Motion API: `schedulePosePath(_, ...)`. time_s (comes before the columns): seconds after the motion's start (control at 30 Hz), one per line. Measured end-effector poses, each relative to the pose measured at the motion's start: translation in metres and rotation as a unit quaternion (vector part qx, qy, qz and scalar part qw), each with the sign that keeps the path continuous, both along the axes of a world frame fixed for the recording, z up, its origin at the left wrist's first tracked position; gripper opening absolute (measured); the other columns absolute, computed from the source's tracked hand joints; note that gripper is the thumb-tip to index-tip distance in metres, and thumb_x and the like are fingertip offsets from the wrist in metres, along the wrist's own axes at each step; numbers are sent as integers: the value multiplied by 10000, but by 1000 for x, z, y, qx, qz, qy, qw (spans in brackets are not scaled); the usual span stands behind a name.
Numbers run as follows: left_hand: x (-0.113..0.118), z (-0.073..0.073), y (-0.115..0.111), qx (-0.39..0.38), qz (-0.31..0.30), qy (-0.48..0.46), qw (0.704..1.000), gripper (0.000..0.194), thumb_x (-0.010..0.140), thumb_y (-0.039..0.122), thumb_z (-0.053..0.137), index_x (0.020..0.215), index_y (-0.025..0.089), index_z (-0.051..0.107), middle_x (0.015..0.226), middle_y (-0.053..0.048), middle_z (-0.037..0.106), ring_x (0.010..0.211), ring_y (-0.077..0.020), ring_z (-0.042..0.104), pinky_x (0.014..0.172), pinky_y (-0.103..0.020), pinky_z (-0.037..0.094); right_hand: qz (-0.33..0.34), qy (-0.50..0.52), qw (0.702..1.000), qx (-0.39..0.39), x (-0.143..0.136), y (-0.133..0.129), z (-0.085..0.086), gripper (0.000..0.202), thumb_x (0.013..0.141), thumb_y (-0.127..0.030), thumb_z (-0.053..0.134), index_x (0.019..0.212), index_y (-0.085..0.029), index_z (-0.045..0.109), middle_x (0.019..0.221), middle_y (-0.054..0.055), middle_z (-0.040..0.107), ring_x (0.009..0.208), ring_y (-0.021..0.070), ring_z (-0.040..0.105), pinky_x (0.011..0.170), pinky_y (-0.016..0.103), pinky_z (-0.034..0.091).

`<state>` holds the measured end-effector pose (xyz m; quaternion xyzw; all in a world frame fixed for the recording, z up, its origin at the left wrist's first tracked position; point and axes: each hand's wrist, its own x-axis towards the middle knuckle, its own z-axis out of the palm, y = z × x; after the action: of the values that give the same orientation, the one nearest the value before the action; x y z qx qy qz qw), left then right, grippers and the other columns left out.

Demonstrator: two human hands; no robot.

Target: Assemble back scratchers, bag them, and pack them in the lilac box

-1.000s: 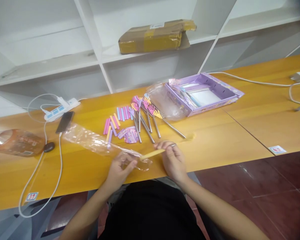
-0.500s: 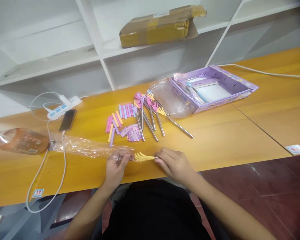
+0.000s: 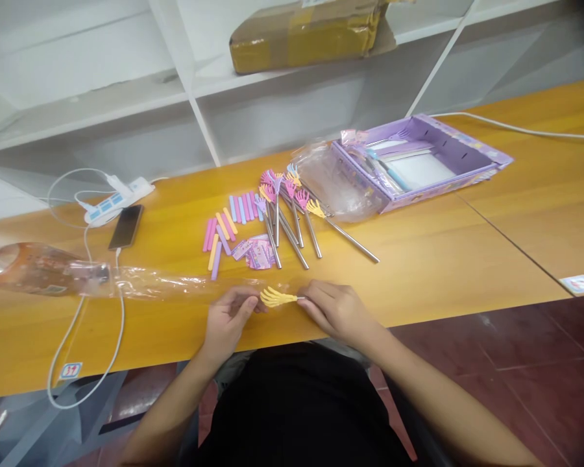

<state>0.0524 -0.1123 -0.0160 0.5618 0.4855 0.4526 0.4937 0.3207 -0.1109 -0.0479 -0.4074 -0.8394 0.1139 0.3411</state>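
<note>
At the desk's [image 3: 418, 259] near edge, the right hand [image 3: 338, 311] pinches the thin shaft of a yellow hand-shaped scratcher [image 3: 277, 298], fingers closed; the left hand [image 3: 228, 318] grips the crinkly clear sleeve's [image 3: 175, 284] mouth just beside it; bare wood lies open rightward; the shaft is hidden under fingers.

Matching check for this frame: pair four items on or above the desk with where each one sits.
Things:
1. yellow hand-shaped scratcher
2. cardboard parcel
3. phone
4. purple box

Places:
A. on the white shelf above the desk
B. beside the white power strip, far left
C. between the person's two hands at the desk's near edge
D. open on the desk, right of the loose scratchers

Pairs: 1-C, 2-A, 3-B, 4-D
</note>
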Motion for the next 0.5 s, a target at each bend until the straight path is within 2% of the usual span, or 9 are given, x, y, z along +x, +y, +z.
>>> schedulePosePath(0.13, 0, 1, 0, -14, -48, 36, 998, 421, 990, 605, 759, 1012, 189, 814, 833, -72, 858, 791, -247, 831, 819, -364, 682, -1, -15, 1000, 17, 0, 0, 2, 283, 1186, -322, 502, 1023, -225, 712, 870, 57, 750, 708, 193, 663, 669, 325, 456)
schedulePosePath(0.27, -3, 2, 1, -3, -82, 61, 995, 435, 1035, 587, 704, 924, 192, 848, 897, -83, 860, 889, -261, 820, 911, -369, 656, 0, -19, 999, 37, -1, 0, 4, 295, 1194, -320, 492, 1016, -198, 694, 856, 49, 725, 692, 175, 639, 665, 304, 442)
schedulePosePath(0.4, -9, -4, 2, 54, -75, 70, 993, 542, 1116, 597, 547, 955, 189, 866, 1035, -103, 854, 975, -258, 784, 978, -376, 611, 0, -11, 1000, 27, -1, 1, 5, 279, 1191, -315, 504, 1025, -189, 689, 866, 47, 718, 708, 173, 647, 686, 295, 447)
schedulePosePath(0.5, -11, -6, 4, 71, -68, 88, 991, 487, 1115, 571, 573, 996, 203, 869, 1066, -91, 845, 1025, -260, 762, 1005, -370, 580, 8, -2, 1000, 16, -1, 1, 4, 249, 1184, -317, 525, 1040, -192, 685, 875, 44, 717, 725, 175, 663, 691, 292, 459)
